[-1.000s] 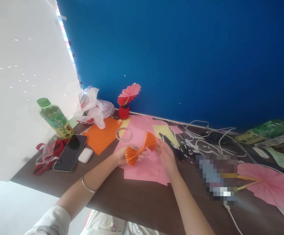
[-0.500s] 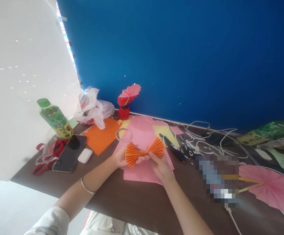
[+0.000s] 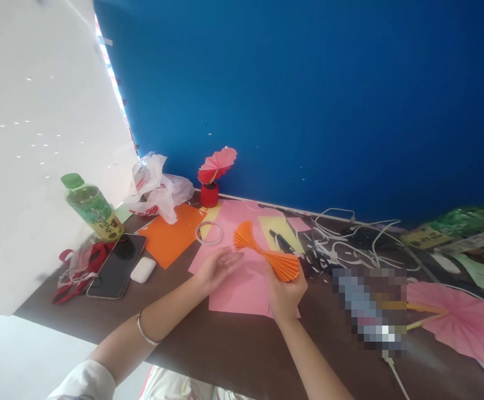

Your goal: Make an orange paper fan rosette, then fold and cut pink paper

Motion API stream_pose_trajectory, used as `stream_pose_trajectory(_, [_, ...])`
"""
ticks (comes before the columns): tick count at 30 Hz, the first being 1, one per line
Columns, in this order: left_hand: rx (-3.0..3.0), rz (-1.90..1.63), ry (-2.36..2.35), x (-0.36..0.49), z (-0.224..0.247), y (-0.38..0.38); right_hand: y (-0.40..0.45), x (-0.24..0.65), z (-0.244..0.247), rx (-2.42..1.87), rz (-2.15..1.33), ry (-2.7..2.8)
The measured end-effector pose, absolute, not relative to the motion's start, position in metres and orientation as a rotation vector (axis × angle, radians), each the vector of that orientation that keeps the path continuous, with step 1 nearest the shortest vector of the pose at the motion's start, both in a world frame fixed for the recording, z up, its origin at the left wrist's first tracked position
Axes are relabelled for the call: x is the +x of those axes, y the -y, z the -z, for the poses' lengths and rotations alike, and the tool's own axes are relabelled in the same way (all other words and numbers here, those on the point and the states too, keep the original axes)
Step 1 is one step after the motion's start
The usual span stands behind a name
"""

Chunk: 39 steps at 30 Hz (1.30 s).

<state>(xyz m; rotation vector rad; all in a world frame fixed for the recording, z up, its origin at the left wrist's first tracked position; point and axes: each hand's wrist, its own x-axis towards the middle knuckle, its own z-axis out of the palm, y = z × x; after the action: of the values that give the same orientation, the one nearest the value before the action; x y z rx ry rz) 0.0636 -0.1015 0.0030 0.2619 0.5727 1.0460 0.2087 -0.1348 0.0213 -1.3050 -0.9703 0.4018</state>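
My right hand [image 3: 288, 289] grips one end of an orange pleated paper bow [image 3: 281, 263], pinched at its middle and fanned out at both ends. The bow slants, its free end up and to the left. Beside it my left hand [image 3: 219, 270] is open, fingers stretched out and apart from the bow. Under both hands lie pink paper sheets [image 3: 237, 297]. A roll of clear tape [image 3: 209, 233] rests on the pink paper just beyond my left hand. Yellow paper [image 3: 272, 223] shows from beneath, with a black-handled tool [image 3: 282, 243] on it.
Orange paper [image 3: 170, 236], a phone [image 3: 119, 266], a white earbud case [image 3: 143, 270] and a green-capped bottle [image 3: 94, 208] are at left. A plastic bag [image 3: 162, 191] and a pink paper fan in a red pot [image 3: 209, 195] stand behind. Scissors [image 3: 317, 258], white cables [image 3: 362, 250] and a pink fan [image 3: 462, 319] lie right.
My left hand has let go of the bow and opened. The bow, now in my right hand alone, has shifted right and tilted, its left end higher.
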Motion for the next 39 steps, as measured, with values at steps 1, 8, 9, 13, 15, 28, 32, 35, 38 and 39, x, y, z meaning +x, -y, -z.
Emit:
stream_pose_trajectory(1, [0.272,-1.034,-0.567,0.064,-0.004,0.103,0.135,0.208,-0.022,-1.301,-0.400,0.974])
stream_pose_trajectory(8, [0.461,-1.028,-0.443,0.065,-0.006,0.104,0.137,0.200,-0.022,-1.302,-0.696,1.072])
stream_pose_trajectory(9, [0.462,-1.078,-0.473,0.065,-0.004,0.103,0.137,0.198,-0.022,-1.306,-0.736,1.088])
stream_pose_trajectory(13, [0.496,-1.163,-0.582,0.063,-0.001,0.098,0.136,0.194,-0.019,-1.314,-0.873,1.091])
stream_pose_trajectory(15, [0.540,-1.175,-0.629,0.062,-0.002,0.097,0.135,0.194,-0.017,-1.313,-0.916,1.071])
stream_pose_trajectory(28, [0.837,-1.178,-0.835,0.059,-0.012,0.098,0.136,0.194,-0.016,-1.340,-0.889,1.122])
stream_pose_trajectory(32, [0.877,-1.174,-0.865,0.059,-0.014,0.099,0.137,0.194,-0.015,-1.333,-0.878,1.140])
stream_pose_trajectory(35, [0.880,-1.171,-0.868,0.059,-0.011,0.098,0.137,0.196,-0.014,-1.265,-0.907,1.179])
stream_pose_trajectory(38, [0.836,-1.163,-0.867,0.057,-0.007,0.095,0.133,0.206,-0.013,-1.091,-0.925,1.215])
stream_pose_trajectory(39, [0.825,-1.153,-0.861,0.056,-0.006,0.094,0.131,0.210,-0.014,-1.050,-0.913,1.206])
